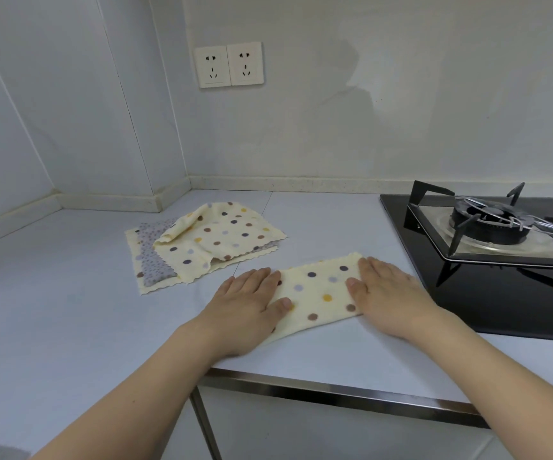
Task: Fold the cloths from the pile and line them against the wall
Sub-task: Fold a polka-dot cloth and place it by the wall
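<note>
Both hands flat, fingers straight: left hand (250, 305) and right hand (386, 297) press the ends of a folded polka-dot cloth (318, 293) on the surface (69, 293). Cloth pile (202, 244) at 10 o'clock; gas stove (487, 227) at 2 o'clock.

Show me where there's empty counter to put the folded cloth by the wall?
Bare pale counter lies along the back wall, between the pile of dotted cloths and the black gas stove. More bare counter sits left of the pile. It is crowded near the front edge, where both hands press flat on the folded cream dotted cloth.
</note>
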Demonstrator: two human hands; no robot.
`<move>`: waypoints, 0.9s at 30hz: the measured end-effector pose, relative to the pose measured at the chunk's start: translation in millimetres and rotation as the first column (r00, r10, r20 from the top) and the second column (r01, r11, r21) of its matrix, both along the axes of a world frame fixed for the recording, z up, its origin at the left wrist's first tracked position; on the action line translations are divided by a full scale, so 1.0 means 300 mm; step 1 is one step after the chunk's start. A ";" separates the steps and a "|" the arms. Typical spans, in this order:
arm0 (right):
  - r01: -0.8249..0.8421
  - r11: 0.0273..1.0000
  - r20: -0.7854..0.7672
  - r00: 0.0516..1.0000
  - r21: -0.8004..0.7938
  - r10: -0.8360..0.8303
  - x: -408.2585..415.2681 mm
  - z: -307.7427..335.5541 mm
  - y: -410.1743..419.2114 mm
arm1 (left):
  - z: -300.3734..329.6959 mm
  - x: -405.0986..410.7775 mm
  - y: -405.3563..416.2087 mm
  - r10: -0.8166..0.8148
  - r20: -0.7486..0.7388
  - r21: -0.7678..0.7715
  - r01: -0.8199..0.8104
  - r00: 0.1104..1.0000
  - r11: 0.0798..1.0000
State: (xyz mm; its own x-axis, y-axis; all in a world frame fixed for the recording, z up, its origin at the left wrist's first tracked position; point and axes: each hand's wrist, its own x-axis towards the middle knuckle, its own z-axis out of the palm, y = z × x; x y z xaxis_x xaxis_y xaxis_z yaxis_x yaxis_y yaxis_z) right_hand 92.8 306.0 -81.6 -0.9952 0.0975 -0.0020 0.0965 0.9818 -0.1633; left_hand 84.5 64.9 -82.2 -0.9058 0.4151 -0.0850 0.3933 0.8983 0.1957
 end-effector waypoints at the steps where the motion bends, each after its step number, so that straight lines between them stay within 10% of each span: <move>1: 0.064 0.997 -0.061 0.996 0.035 -0.061 0.000 0.008 0.011 | -0.003 0.000 0.004 0.003 -0.006 0.003 -0.003 1.000 1.000; 7: 0.209 0.978 0.104 0.973 -0.020 -0.206 -0.045 0.108 0.013 | -0.010 -0.005 0.007 0.008 -0.035 0.000 -0.008 0.999 1.000; 14: 0.201 0.775 0.185 0.977 -0.599 -0.110 -0.087 0.138 0.051 | -0.010 -0.006 0.011 0.018 -0.035 -0.001 -0.018 0.999 1.000; 27: 0.329 0.699 0.456 0.890 -0.635 -0.004 -0.050 0.178 0.104 | -0.005 -0.001 0.015 0.022 -0.036 0.013 -0.022 0.999 1.000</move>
State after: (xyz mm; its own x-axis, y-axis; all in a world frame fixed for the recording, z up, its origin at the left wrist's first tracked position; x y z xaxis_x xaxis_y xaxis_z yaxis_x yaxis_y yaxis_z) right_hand 77.9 337.2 -28.2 -0.8531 0.0711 -0.5168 0.4602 0.5693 -0.6813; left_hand 84.2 69.4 -83.8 -0.9171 0.3958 -0.0475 0.3804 0.9045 0.1928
